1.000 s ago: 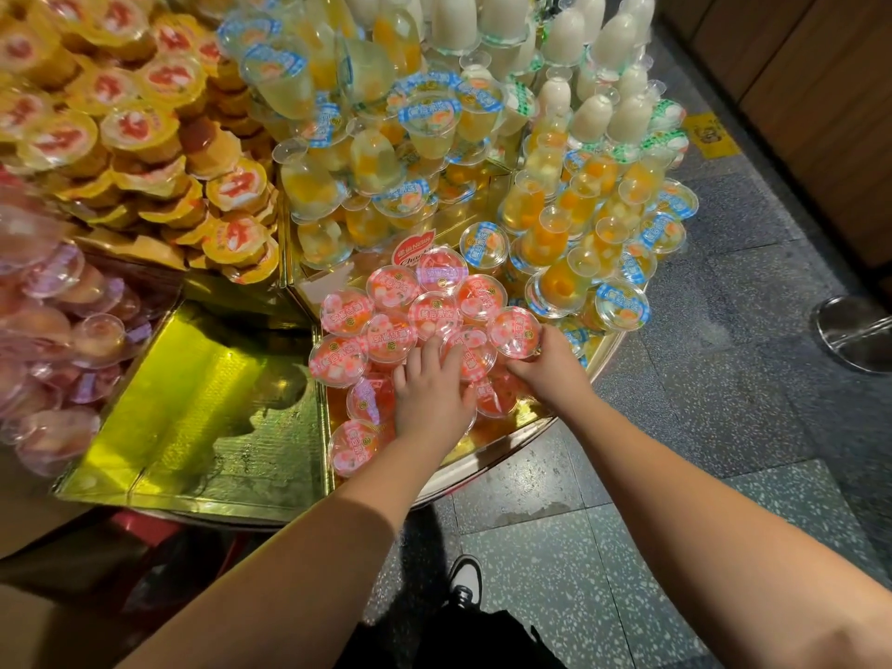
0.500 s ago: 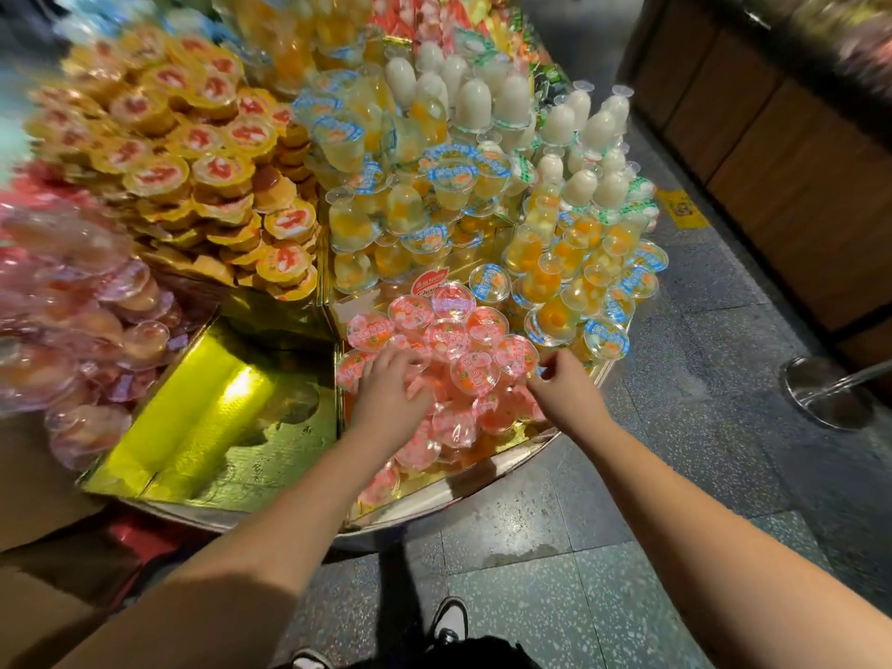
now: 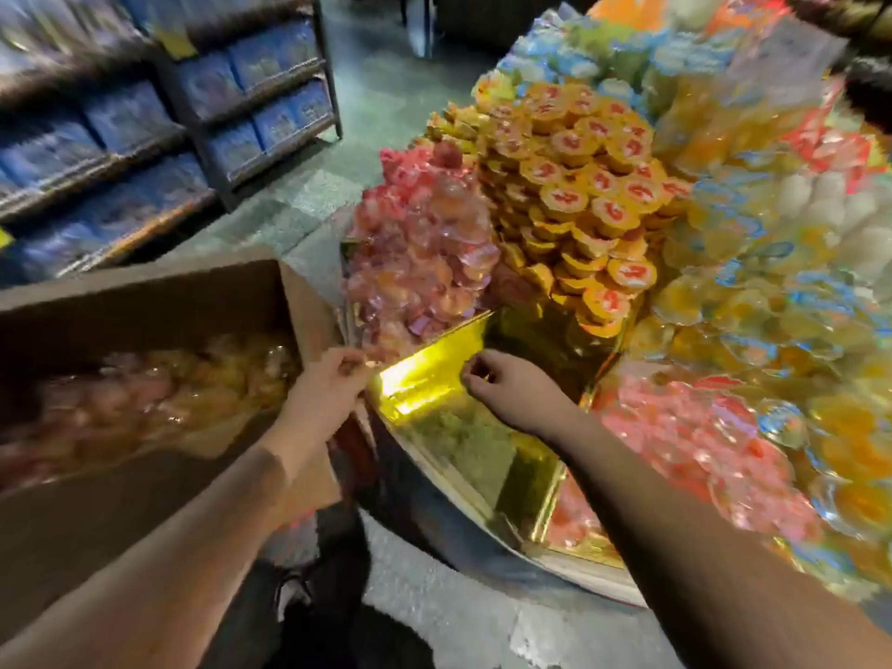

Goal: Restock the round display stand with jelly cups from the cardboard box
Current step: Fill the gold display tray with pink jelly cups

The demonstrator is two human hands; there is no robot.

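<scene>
Here the box sits at the left, open, with a blurred heap of pinkish and amber jelly cups inside. Its right wall stands just beside the stand, whose gold-lined rim curves across the lower middle.

The left hand hangs over the box's right edge, close to the stand; its fingers are bent, and whether they pinch something small cannot be told through the blur. The right hand hovers over the bare gold compartment, fingers loosely curled with nothing seen in them.

Behind that compartment rises a pile of pink cups, and to its right a stack of yellow cups with red marks on the lids. A lower bed of red cups fills the section at the right.

Dark shelves of blue packs stand at the far left, over a grey speckled floor. A shoe shows at the bottom.
</scene>
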